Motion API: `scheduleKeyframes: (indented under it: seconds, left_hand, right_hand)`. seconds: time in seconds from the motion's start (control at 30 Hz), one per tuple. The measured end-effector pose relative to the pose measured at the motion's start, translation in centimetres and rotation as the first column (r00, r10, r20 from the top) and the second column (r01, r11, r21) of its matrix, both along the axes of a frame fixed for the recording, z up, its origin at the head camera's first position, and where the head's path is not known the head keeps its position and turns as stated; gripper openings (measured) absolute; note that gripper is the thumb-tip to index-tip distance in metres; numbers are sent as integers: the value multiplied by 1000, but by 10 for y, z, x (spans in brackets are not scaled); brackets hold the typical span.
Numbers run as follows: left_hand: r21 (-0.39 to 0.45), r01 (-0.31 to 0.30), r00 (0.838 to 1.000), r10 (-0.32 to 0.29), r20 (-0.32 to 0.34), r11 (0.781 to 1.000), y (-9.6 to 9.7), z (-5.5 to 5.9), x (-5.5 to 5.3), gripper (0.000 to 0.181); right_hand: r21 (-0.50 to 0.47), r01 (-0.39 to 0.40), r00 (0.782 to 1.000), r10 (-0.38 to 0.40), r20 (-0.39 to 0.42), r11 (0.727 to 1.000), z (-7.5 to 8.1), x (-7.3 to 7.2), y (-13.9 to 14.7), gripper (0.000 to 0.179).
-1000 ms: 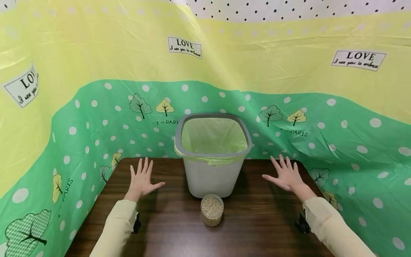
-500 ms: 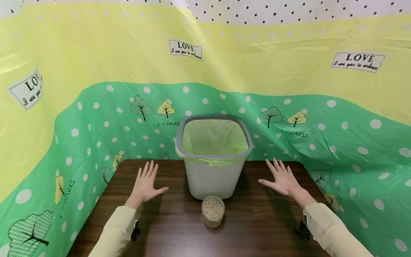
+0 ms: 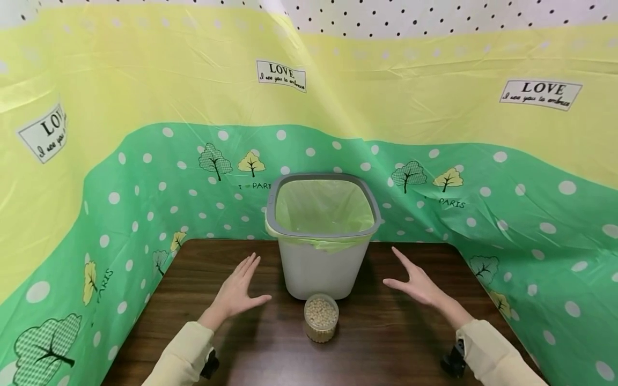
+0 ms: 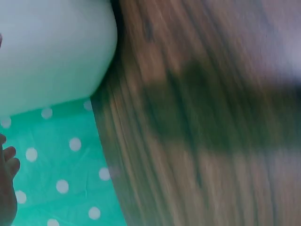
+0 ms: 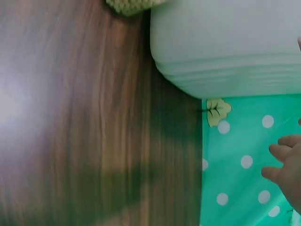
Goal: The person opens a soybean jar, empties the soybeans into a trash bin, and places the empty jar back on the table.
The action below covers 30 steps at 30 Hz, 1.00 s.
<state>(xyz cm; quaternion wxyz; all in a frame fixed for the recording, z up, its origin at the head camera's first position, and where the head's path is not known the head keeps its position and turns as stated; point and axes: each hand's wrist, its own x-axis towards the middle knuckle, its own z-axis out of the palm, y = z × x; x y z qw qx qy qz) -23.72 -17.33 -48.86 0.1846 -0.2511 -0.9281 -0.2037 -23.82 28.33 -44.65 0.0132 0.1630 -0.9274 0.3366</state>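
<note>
A white waste bin [image 3: 322, 262] with a grey rim and a pale green liner stands at the back middle of the dark wooden table [image 3: 270, 343]. In front of it sits a small clear jar of beige beans [image 3: 321, 317], lid off. My left hand [image 3: 237, 292] hovers flat with straight fingers to the left of the bin, holding nothing. Spread the same way, my right hand [image 3: 414, 283] is to the bin's right and touches nothing. The left wrist view shows the bin's wall [image 4: 51, 52]; the right wrist view shows the bin [image 5: 230, 47] and the jar's edge [image 5: 129, 5].
A green and yellow dotted cloth [image 3: 120, 177] walls the table on the left, back and right. Bare wood lies on both sides of the jar and toward the front edge.
Both hands have moved inward toward the bin and jar, fingers still straight. The bin and jar have not moved.
</note>
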Motion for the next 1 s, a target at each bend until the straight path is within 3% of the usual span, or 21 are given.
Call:
scheduleKeyframes:
  seconds: [0.1,0.23,0.43,0.67,0.87,1.0]
  left_hand:
    - [101,30,1000,-29,-4,994,10,-3,8,91]
    - [196,63,998,-68,17,979,26,-8,19,84]
    - [298,81,983,-125,133,951,48,-10,31,80]
    - [318,98,963,-170,207,943,69,-17,34,78]
    - [285,123,957,-190,220,950,83,-24,33,80]
    - [265,107,946,-180,270,958,91,-28,31,84]
  right_hand:
    - [-121,-29,1000,30,9,992,-7,7,-7,84]
    - [-262,-79,997,82,3,962,-15,15,-18,76]
    - [-376,-140,990,142,-22,916,-25,21,-34,66]
    - [-427,-163,982,189,19,889,-43,25,-50,66]
    - [-441,-160,972,219,85,883,-64,27,-65,69]
    - [-446,-180,961,253,111,877,-75,29,-75,71]
